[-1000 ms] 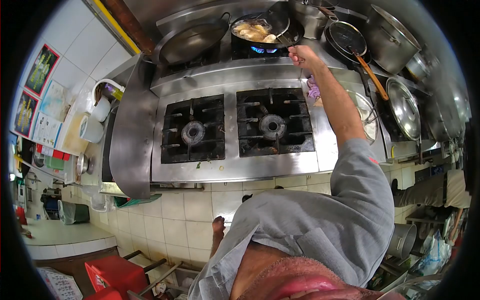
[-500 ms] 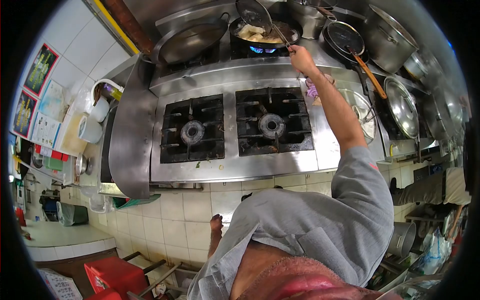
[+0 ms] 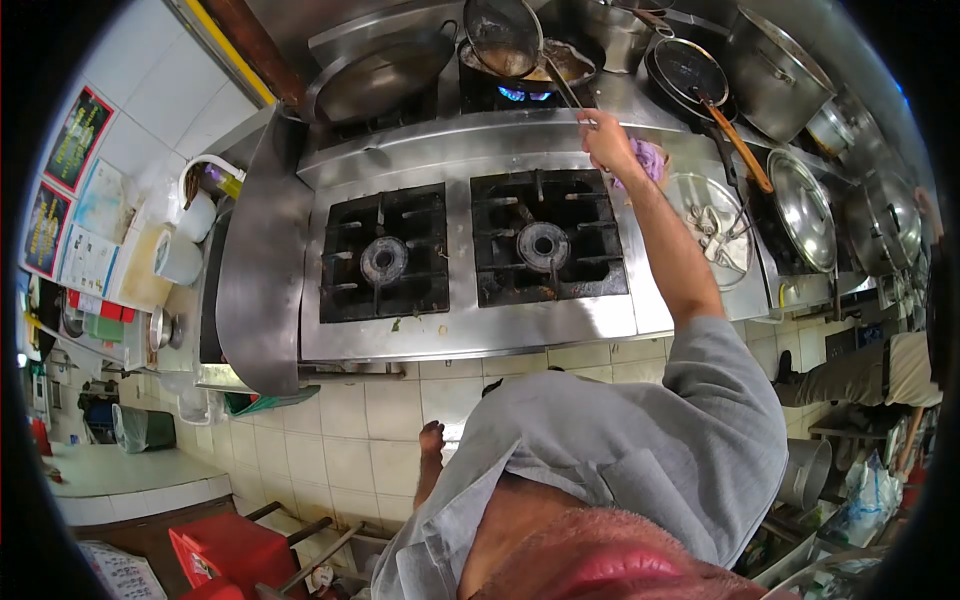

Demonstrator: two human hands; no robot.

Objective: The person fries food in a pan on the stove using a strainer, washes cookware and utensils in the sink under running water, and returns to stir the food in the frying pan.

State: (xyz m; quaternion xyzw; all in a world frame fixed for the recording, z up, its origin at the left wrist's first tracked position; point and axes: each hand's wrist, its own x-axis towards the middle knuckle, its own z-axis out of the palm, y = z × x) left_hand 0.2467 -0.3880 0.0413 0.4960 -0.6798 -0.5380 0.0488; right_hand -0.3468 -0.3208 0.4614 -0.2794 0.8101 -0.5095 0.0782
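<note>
My right hand [image 3: 607,140] is closed around the end of a long-handled skimmer [image 3: 503,38], its arm stretched over the stove. The skimmer's round mesh head is tilted over the left side of a black wok [image 3: 598,72] on a lit blue flame. Brown, foamy oil [image 3: 570,62] shows in the wok, partly hidden by the mesh. Down by my side hangs my left hand [image 3: 432,437], small in view, its fingers curled with nothing visible in them. A purple cloth [image 3: 648,160] lies just beyond my right wrist.
Two unlit burners [image 3: 383,260] lie in front of me. A large wok [image 3: 385,75] stands back left. To the right are a wooden-handled pan [image 3: 735,140], a tall pot [image 3: 775,75], a lid [image 3: 800,210] and a tray with utensils [image 3: 710,230]. Another person's leg [image 3: 840,372] shows at right.
My right hand has drawn slightly back towards me with the skimmer, whose head has shifted left. Pale food pieces seen at the wok before are out of sight now. The purple cloth shows more.
</note>
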